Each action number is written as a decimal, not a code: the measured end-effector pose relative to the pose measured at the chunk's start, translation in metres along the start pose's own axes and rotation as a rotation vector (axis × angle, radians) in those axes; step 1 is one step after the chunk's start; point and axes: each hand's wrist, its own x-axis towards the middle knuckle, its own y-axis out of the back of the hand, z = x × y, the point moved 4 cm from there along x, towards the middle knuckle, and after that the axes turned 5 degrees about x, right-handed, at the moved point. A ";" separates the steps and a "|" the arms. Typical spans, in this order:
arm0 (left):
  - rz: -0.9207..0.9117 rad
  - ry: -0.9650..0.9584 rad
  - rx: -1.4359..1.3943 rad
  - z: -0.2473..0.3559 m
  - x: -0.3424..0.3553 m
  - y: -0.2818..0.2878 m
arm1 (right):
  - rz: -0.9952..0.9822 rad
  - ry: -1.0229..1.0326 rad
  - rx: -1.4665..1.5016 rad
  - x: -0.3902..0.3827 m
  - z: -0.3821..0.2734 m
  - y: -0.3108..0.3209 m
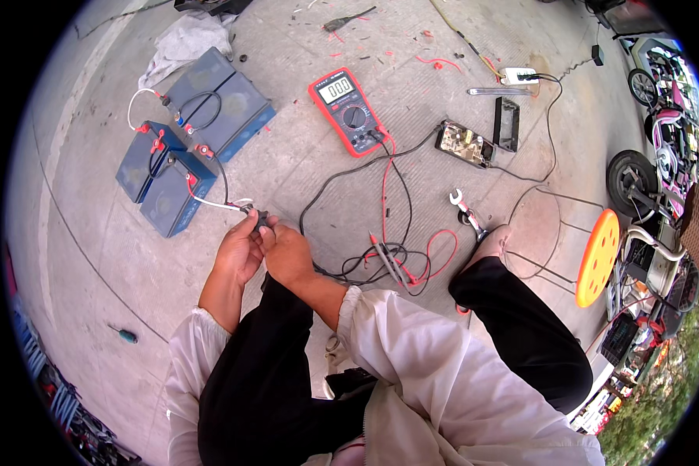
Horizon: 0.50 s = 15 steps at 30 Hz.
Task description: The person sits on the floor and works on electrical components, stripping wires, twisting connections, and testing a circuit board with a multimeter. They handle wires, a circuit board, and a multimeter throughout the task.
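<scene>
Hands meet over the concrete floor [93, 194]: the left hand [239, 252] and right hand [286, 255] both close, fingertips pinched, on a small black connector [258, 215], probably mating its halves. White and red leads [213, 203] run from it to four boxy blue batteries [190, 136], wired in series. A red multimeter [348, 110] lies face up nearby, its probes [388, 260] in a tangle of glossy cable by the knee.

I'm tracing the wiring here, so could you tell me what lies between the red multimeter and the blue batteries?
In the head view, only bare concrete floor separates the red multimeter from the blue batteries; no wire crosses that stretch.
</scene>
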 end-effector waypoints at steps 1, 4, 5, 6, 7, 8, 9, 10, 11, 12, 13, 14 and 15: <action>0.008 0.007 -0.005 -0.001 -0.002 -0.001 | -0.007 -0.038 -0.007 -0.001 -0.001 -0.002; 0.025 0.010 -0.049 -0.002 -0.009 -0.004 | 0.027 -0.010 -0.011 0.001 -0.003 -0.007; 0.027 0.002 -0.084 -0.006 -0.007 -0.001 | 0.046 0.022 -0.010 0.000 -0.007 -0.007; 0.028 -0.006 -0.119 -0.008 -0.005 0.002 | 0.031 0.027 -0.024 0.001 -0.010 -0.008; 0.024 -0.013 -0.115 -0.008 -0.004 0.006 | 0.016 0.032 -0.038 0.002 -0.012 -0.008; 0.015 -0.019 -0.110 -0.006 -0.002 0.005 | 0.007 0.037 -0.054 0.004 -0.012 -0.007; 0.006 -0.025 -0.104 -0.005 0.000 0.004 | -0.020 0.039 -0.064 0.006 -0.010 -0.008; 0.026 -0.030 -0.100 -0.006 0.000 0.003 | -0.047 0.041 -0.073 0.008 -0.008 -0.008; 0.036 -0.036 -0.093 -0.008 0.003 0.000 | -0.064 0.045 -0.085 0.013 -0.003 -0.005; 0.046 -0.042 -0.086 -0.010 0.005 -0.002 | -0.095 0.045 -0.080 0.016 0.002 -0.002; 0.045 -0.047 -0.065 -0.013 0.006 -0.005 | -0.125 0.044 -0.075 0.017 0.008 0.001; 0.014 -0.060 -0.040 -0.015 0.006 -0.006 | -0.161 0.042 -0.067 0.015 0.012 0.004; -0.018 -0.073 -0.015 -0.016 0.006 -0.005 | -0.163 0.053 -0.072 0.013 0.015 0.007</action>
